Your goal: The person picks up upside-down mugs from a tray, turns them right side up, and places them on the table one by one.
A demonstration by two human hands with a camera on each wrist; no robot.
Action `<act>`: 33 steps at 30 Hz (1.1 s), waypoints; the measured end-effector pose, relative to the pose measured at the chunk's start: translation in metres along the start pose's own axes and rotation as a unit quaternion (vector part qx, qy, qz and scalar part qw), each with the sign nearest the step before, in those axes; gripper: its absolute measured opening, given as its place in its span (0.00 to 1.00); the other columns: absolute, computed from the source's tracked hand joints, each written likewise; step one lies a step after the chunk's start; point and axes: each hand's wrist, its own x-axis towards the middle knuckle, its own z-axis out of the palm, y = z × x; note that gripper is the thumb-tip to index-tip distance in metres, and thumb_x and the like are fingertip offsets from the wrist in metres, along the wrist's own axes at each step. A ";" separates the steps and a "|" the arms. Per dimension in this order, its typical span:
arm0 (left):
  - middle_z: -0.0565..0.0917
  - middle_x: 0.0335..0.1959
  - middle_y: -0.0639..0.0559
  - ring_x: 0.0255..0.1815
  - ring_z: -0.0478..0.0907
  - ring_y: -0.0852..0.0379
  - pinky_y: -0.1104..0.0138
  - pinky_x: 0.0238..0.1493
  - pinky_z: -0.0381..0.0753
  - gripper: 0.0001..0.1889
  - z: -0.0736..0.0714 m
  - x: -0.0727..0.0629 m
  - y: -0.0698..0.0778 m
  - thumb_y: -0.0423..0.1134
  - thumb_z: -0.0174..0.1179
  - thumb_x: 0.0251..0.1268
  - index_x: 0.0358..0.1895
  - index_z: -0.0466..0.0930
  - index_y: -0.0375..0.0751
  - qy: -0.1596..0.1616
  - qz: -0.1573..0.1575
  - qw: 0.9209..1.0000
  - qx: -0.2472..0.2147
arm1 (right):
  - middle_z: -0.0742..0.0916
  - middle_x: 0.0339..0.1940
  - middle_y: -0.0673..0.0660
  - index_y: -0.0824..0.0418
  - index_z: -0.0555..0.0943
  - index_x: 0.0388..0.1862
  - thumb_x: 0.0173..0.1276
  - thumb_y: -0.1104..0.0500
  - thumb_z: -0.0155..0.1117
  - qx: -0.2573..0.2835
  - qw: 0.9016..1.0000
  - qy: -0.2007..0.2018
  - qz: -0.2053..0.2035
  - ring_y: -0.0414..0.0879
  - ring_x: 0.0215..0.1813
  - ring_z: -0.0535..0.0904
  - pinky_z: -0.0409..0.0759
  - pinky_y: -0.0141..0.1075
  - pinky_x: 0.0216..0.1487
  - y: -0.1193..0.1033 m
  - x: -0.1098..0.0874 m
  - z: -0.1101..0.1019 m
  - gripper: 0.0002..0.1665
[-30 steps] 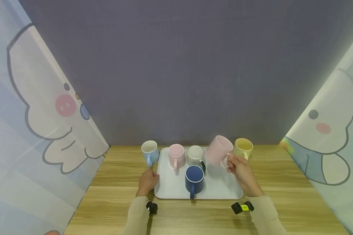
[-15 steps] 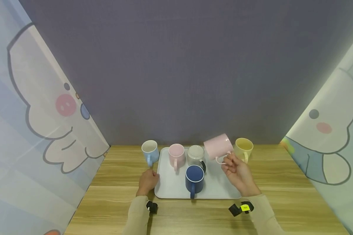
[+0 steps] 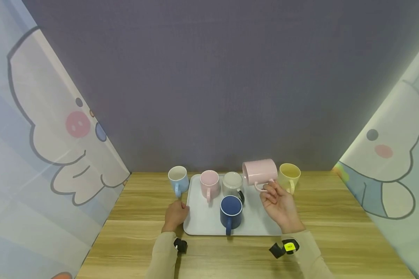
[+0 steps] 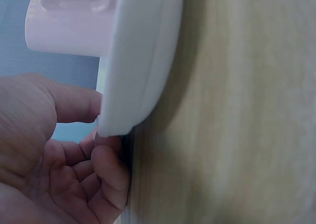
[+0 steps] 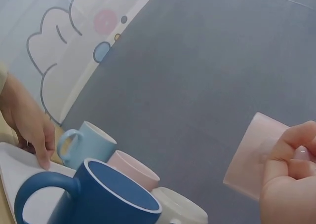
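Observation:
My right hand (image 3: 281,205) holds a pink mug (image 3: 260,171) by its handle, above the right part of the white tray (image 3: 262,226). The mug lies sideways in the air, handle downward, its mouth seemingly to the left. In the right wrist view curled fingers (image 5: 284,160) cover part of it. My left hand (image 3: 175,215) grips the tray's left edge, thumb on top and fingers beneath, as the left wrist view shows. On the tray stand another pink mug (image 3: 209,184), a whitish cup (image 3: 232,185) with a dark handle, and a navy mug (image 3: 231,215).
A light blue mug (image 3: 178,180) stands on the wooden table (image 3: 132,232) left of the tray. A yellow mug (image 3: 289,175) is just right of the held mug. A grey wall (image 3: 209,85) rises behind, with cartoon-printed curtains (image 3: 56,128) at both sides.
The held pink mug has turned from a steep tilt to lying sideways as my right wrist rolled palm-up. My right hand shifted slightly left. The left hand stayed on the tray edge.

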 end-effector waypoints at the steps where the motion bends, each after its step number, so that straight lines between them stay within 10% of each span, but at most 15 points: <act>1: 0.78 0.20 0.50 0.24 0.72 0.53 0.64 0.25 0.66 0.13 0.000 0.000 0.000 0.39 0.60 0.61 0.18 0.76 0.45 0.000 0.000 1.000 0.001 | 0.66 0.31 0.48 0.58 0.64 0.40 0.87 0.53 0.32 0.003 1.000 0.003 -0.003 0.34 0.32 0.48 0.46 0.27 0.39 0.001 0.000 0.000 0.16; 19: 0.81 0.23 0.48 0.25 0.74 0.52 0.63 0.26 0.69 0.10 -0.003 -0.005 0.004 0.37 0.61 0.62 0.23 0.78 0.41 0.011 0.002 1.000 -0.009 | 0.69 0.30 0.51 0.61 0.67 0.38 0.87 0.53 0.31 0.020 0.999 0.010 -0.026 0.37 0.32 0.52 0.54 0.30 0.42 0.013 0.002 0.003 0.20; 26: 0.84 0.24 0.46 0.24 0.79 0.50 0.60 0.24 0.73 0.06 -0.006 -0.020 0.038 0.36 0.64 0.62 0.28 0.82 0.39 0.111 0.031 0.993 -0.012 | 0.68 0.30 0.51 0.60 0.66 0.38 0.87 0.55 0.31 0.030 0.999 0.020 -0.027 0.37 0.32 0.52 0.54 0.30 0.42 0.020 0.002 0.004 0.19; 30: 0.82 0.22 0.49 0.24 0.76 0.58 0.67 0.26 0.73 0.06 -0.010 -0.028 0.073 0.34 0.64 0.66 0.30 0.83 0.37 0.137 0.111 0.978 -0.114 | 0.72 0.30 0.53 0.59 0.66 0.38 0.87 0.56 0.34 0.048 0.999 0.012 -0.022 0.37 0.33 0.52 0.53 0.30 0.41 0.027 0.003 0.004 0.16; 33: 0.81 0.23 0.42 0.23 0.73 0.62 0.72 0.26 0.73 0.09 -0.012 -0.036 0.101 0.29 0.57 0.73 0.34 0.83 0.29 0.079 0.143 0.952 -0.259 | 0.75 0.31 0.55 0.59 0.67 0.38 0.87 0.55 0.34 0.058 0.998 0.003 -0.011 0.36 0.33 0.52 0.52 0.29 0.41 0.032 0.004 0.004 0.17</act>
